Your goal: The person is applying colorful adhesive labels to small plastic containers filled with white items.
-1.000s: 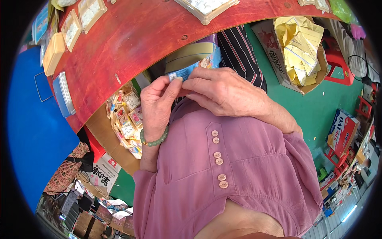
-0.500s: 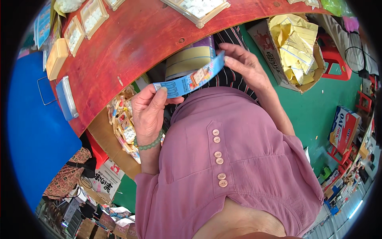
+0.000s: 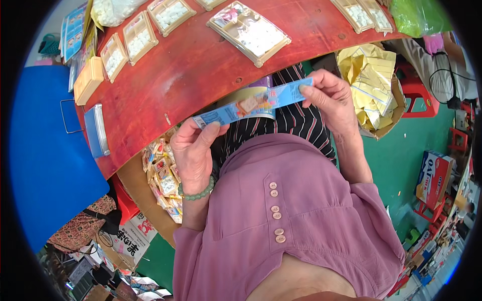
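A long blue printed paper strip (image 3: 258, 104) is stretched between my hands, above my lap and just below the red table's edge. Its left end is pinched between the thumb and fingers of my left hand (image 3: 193, 153), which has a green bead bracelet at the wrist. At the other end, my right hand (image 3: 331, 103) grips the strip between thumb and fingers, a little higher than the left. A picture of a tan tray shows on the strip's middle. Behind the strip, a purple and yellow rounded thing (image 3: 248, 90) is partly hidden by it.
On the red table (image 3: 165, 90) lie a large compartment tray (image 3: 259, 61) and several small trays of white pieces. A carton (image 3: 150, 210) of packed trays stands below left. Crumpled yellow paper (image 3: 369, 85) fills a box at right. A blue chair-like surface (image 3: 50, 160) borders the left.
My right hand has moved right, pulling the curved strip nearly straight and flat. My left hand keeps its end. The view has shifted, showing more of the table.
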`<state>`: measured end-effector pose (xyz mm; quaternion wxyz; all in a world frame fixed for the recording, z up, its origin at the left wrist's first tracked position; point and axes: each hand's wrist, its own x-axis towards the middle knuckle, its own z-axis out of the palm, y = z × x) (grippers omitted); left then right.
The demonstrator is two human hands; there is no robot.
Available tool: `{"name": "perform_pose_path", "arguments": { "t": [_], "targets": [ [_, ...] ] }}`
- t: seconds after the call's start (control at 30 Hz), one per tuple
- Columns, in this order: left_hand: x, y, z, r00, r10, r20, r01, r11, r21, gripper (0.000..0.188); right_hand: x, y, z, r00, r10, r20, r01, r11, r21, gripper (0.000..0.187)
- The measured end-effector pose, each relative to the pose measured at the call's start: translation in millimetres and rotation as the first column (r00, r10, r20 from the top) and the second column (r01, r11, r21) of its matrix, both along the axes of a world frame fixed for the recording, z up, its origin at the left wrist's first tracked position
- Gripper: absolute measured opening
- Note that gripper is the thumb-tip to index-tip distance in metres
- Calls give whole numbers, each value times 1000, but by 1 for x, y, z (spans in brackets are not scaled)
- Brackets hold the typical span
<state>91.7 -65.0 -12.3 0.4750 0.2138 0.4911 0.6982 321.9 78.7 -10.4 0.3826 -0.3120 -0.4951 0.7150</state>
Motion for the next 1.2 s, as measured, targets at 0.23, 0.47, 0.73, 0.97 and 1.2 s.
{"name": "perform_pose_path", "arguments": {
  "t": [0.23,0.47,0.73,0.97,1.2],
  "targets": [
    [-2,49,15,976,71,-204,-81,996,-38,12,-28,59,31,984,-94,149,56,969,239,13],
    [-7,103,6,917,216,-336,-234,972,-15,13,-56,119,23,946,-91,311,-21,941,338,17],
    [-13,131,-5,864,259,-432,-281,960,14,13,-68,155,2,931,-19,364,-112,935,336,15],
    [-12,138,-5,841,254,-478,-287,958,4,15,-71,158,0,872,-65,485,-106,943,317,17],
    [-11,140,-5,831,246,-499,-297,955,-24,17,-70,159,-4,865,-60,498,-117,942,316,18]
  ]
}}
